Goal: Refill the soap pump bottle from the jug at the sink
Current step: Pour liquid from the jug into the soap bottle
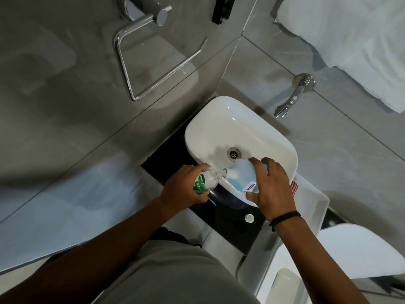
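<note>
My left hand (pixel 186 187) grips a clear soap bottle (pixel 205 182) with a green label, pump off, its open neck pointing right over the sink's near rim. My right hand (pixel 270 185) holds a translucent jug of light blue liquid (pixel 243 175), tipped left so its white spout sits right at the bottle's neck. Both are held above the near edge of the white basin (pixel 219 119). Whether liquid is flowing I cannot tell. A small white cap (pixel 249 217) lies on the dark counter below my right wrist.
A chrome tap (pixel 291 99) sticks out of the wall to the right of the basin. A chrome towel ring (pixel 140 69) hangs on the left wall. White towels (pixel 350 40) hang top right. A white toilet (pixel 350 253) stands at lower right.
</note>
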Available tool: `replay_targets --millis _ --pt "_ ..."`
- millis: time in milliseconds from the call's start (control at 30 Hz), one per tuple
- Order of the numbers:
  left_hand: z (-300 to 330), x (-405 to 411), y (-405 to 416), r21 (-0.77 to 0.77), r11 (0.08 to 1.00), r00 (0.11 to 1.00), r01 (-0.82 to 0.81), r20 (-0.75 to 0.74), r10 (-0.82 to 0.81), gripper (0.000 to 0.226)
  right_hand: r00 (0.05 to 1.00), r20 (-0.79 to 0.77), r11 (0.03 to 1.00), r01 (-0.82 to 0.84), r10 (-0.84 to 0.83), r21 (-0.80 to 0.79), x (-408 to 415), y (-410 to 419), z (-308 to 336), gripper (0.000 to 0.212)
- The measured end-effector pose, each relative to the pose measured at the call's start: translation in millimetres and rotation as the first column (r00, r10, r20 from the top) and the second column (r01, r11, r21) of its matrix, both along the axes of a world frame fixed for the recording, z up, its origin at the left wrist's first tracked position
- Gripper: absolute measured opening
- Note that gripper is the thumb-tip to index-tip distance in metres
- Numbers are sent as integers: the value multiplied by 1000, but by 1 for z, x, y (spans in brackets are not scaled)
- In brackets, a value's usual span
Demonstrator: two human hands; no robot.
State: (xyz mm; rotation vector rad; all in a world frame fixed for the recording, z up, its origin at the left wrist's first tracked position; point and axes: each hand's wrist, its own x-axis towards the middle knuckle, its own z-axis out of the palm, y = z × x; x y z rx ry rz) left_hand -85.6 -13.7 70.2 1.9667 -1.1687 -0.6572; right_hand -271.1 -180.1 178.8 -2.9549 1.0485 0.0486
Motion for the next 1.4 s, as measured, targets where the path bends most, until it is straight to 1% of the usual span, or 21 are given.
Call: replay_targets --millis 533,667,1000,1400 --pt "-5 -3 4 -30 999 998 -33 49 34 83 1000 9 999 -1 1 -47 2 5 7 101" --pt "-6 -4 3 -38 999 998 -36 56 39 81 1000 10 998 -10 10 -54 1 4 11 104" --pt "-5 -5 2 -52 997 997 -49 51 51 77 1000 16 998 -6 7 -55 -4 4 12 104" --pt "-11 -8 1 -70 996 995 -62 74 67 80 1000 1 999 3 -3 -41 -4 1 12 104"
